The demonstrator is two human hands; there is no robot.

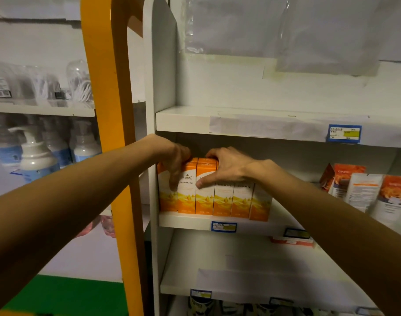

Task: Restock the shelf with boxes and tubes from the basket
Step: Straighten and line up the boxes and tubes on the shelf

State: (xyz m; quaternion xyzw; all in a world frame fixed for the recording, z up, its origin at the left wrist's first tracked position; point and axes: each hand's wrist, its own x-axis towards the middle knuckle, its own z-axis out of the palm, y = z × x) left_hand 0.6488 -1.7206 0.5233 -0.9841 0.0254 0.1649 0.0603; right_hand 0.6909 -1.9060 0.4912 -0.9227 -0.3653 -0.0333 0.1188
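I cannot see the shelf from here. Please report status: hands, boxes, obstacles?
Left hand and right hand both on the orange boxes. Boxes upright in a row on the middle shelf. Nothing blocking.

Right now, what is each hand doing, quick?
Left hand: fingers draped over the leftmost orange boxes, not clearly gripping.
Right hand: spread open, resting on top of the box row.

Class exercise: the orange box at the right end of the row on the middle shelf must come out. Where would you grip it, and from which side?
Grip the rightmost orange box across its narrow width, coming from the front and right. It stands upright; its right side faces bare shelf, while its left side sits against a neighbouring box.
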